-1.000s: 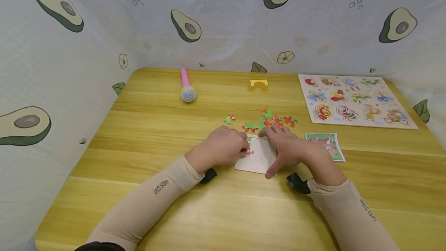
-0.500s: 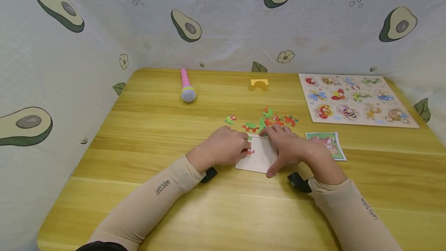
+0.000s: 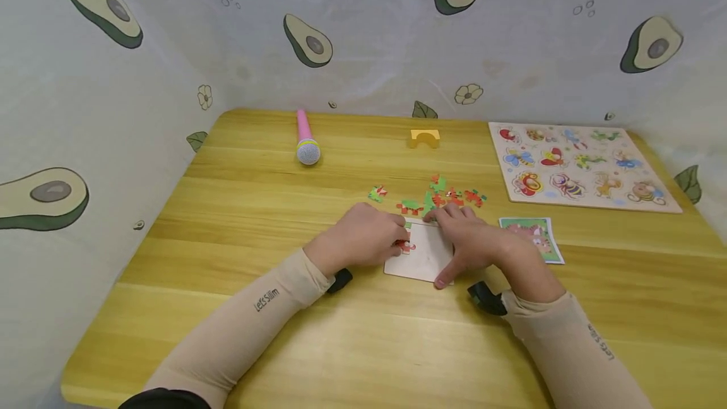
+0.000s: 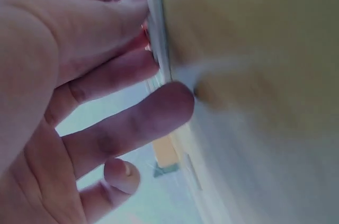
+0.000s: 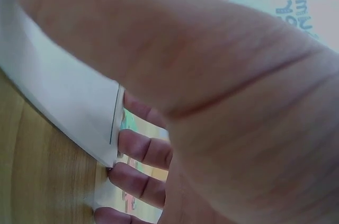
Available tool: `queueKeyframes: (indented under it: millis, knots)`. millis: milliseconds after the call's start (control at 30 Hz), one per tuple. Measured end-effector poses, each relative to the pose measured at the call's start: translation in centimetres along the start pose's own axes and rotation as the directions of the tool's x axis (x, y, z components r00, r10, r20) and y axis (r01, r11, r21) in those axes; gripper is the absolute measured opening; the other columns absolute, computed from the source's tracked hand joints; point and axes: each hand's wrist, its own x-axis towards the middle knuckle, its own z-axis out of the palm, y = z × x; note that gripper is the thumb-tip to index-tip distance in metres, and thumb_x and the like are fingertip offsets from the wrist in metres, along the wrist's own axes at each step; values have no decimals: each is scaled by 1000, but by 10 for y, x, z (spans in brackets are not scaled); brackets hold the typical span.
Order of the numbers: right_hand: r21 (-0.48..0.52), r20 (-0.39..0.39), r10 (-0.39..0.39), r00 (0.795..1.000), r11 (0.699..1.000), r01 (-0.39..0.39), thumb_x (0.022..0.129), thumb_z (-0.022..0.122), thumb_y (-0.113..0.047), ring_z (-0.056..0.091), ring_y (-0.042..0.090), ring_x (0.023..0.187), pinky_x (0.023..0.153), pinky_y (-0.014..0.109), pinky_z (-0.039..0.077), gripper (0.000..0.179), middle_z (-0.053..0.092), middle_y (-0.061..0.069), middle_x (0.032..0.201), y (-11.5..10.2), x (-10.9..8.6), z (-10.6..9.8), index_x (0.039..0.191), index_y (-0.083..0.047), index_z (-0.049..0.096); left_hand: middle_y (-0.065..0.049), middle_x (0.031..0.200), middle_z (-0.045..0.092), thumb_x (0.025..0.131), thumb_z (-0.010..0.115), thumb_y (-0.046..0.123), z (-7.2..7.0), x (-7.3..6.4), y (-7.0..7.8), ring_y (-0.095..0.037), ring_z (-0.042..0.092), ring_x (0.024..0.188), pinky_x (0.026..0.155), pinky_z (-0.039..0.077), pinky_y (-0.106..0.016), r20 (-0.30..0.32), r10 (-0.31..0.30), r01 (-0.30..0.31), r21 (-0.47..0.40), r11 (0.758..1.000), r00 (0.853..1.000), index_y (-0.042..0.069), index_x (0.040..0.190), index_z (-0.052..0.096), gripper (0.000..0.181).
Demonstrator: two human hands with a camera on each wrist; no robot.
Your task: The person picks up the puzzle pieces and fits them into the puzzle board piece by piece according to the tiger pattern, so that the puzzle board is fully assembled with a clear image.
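On the table lies a small pale puzzle board (image 3: 423,260), with a few red and green puzzle pieces at its upper left. My left hand (image 3: 366,235) is over the board's left edge, thumb and forefinger on a red puzzle piece (image 3: 405,247); its other fingers hang past the edge in the left wrist view. My right hand (image 3: 468,238) grips the board from the right, thumb at the near edge and fingers at the far edge. Part of the board and the left fingertips' contact are hidden in the head view.
Several loose puzzle pieces (image 3: 453,195) lie just beyond the board, one loose piece (image 3: 377,194) to their left. A picture card (image 3: 534,240) is right of my right hand. Farther off are an insect puzzle board (image 3: 585,166), a yellow arch block (image 3: 425,138) and a pink toy microphone (image 3: 307,144).
Both hands stay nearly in place, the left fingers still at the red piece and the right hand still around the board. The head view shifts slightly.
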Motion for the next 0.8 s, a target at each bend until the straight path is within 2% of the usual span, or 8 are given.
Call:
queueKeyframes:
  millis: [133,333,567,700,800]
  knots:
    - [6,4,2,1000,1000,-2,59,90,-62,32,42,124,101,63,36,112,38,18,137,0,-1,0,143,-9,39,10,89,61,100,61,32,2,0,-3,-6,56,68,60,43,-31,-24,73,-72,30,997,997,24,102,76,17]
    - [4,16,7,1000,1000,-7,60,90,-62,32,41,123,101,63,36,114,37,18,137,-2,-1,-2,145,-9,37,8,91,62,97,61,30,4,-3,-11,-5,53,70,66,44,-30,-63,103,-106,-52,993,993,24,112,76,22]
    - [5,12,-3,1000,1000,3,60,90,-62,33,42,122,102,64,35,114,38,20,137,-4,-1,-3,145,-7,37,8,79,54,94,60,26,4,-3,-13,-7,49,61,63,42,-29,-110,139,-145,-48,988,984,23,97,75,15]
    - [-3,9,0,1000,1000,0,60,90,-61,32,41,123,103,62,35,115,38,19,138,-2,-1,-2,146,-7,36,8,78,52,95,59,25,3,-1,-10,-7,50,62,64,42,-29,-93,147,-148,-1,989,985,21,88,71,15]
    - [-6,10,3,1000,1000,-3,59,90,-62,32,41,124,104,62,34,116,37,19,138,-1,0,-1,146,-7,36,7,80,56,97,58,25,2,-1,-5,-8,52,63,65,42,-29,-72,142,-139,42,989,987,19,87,70,17]
